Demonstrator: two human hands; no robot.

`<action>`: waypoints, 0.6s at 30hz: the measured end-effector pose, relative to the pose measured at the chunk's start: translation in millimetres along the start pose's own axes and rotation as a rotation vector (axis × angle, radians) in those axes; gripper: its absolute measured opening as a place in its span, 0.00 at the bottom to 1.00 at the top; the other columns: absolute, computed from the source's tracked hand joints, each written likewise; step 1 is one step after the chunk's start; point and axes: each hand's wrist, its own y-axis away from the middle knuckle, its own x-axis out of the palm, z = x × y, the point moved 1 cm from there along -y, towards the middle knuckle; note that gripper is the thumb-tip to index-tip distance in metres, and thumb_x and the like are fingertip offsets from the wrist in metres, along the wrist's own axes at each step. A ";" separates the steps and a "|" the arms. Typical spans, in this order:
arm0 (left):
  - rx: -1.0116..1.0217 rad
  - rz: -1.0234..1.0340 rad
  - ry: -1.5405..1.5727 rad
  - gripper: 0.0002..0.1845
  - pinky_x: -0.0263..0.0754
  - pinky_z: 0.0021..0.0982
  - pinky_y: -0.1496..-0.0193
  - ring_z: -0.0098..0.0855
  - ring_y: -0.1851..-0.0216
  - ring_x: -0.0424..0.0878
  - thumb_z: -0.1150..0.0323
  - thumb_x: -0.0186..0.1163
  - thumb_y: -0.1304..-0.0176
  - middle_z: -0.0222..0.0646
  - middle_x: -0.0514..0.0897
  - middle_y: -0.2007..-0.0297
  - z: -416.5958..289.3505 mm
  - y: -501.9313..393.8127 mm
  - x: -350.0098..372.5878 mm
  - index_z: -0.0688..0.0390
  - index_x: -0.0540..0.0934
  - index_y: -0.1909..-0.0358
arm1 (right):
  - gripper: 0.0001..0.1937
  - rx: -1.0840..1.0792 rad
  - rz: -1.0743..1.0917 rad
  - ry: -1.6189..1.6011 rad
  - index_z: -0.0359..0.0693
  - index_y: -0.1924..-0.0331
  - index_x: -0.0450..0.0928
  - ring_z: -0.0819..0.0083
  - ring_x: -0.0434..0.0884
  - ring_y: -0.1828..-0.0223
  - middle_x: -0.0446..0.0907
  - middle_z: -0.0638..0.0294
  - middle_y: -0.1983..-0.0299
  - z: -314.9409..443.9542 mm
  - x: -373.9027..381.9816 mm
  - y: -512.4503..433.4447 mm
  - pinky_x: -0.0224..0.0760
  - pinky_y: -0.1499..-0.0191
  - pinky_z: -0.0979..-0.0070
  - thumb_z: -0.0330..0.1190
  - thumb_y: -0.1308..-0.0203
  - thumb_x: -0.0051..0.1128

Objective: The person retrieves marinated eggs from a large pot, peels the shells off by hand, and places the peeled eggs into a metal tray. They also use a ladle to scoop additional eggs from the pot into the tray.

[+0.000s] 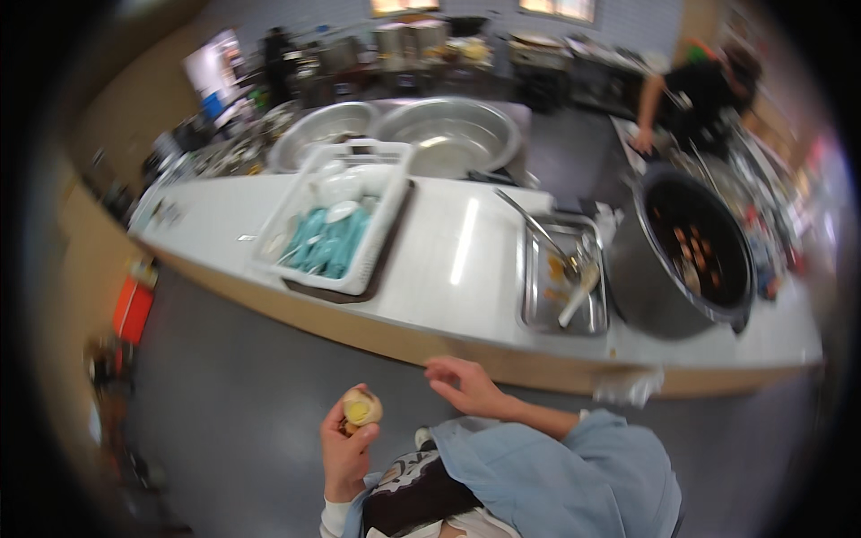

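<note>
My left hand (346, 450) grips what looks like a brown-stained boiled egg (363, 406), held upright in front of my body. Its top is broken or bitten off, and the pale yellow yolk shows. Something brown pokes out beside my thumb under it, too small to name. My right hand (471, 389) hangs in the air near the counter's front edge, holding nothing, thumb and fingers apart and loosely bent. Beyond both hands runs the white counter (437, 255).
On the counter stand a white plastic basket (385, 259) with turquoise-handled utensils, a steel tray (538, 306) holding a ladle (538, 225), and a large dark pot (625, 269) of dark liquid. Two metal basins (501, 144) sit behind. A person (696, 101) bends at the far right.
</note>
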 end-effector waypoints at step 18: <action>-0.145 0.329 0.053 0.28 0.70 0.17 0.60 0.22 0.59 0.75 0.83 0.55 0.52 0.36 0.77 0.56 11.4 -63.9 -11.4 0.69 0.68 0.44 | 0.17 0.339 -0.635 0.793 0.37 0.53 0.75 0.55 0.76 0.55 0.76 0.52 0.56 0.8 -177.7 44.1 0.68 0.52 0.64 0.32 0.48 0.56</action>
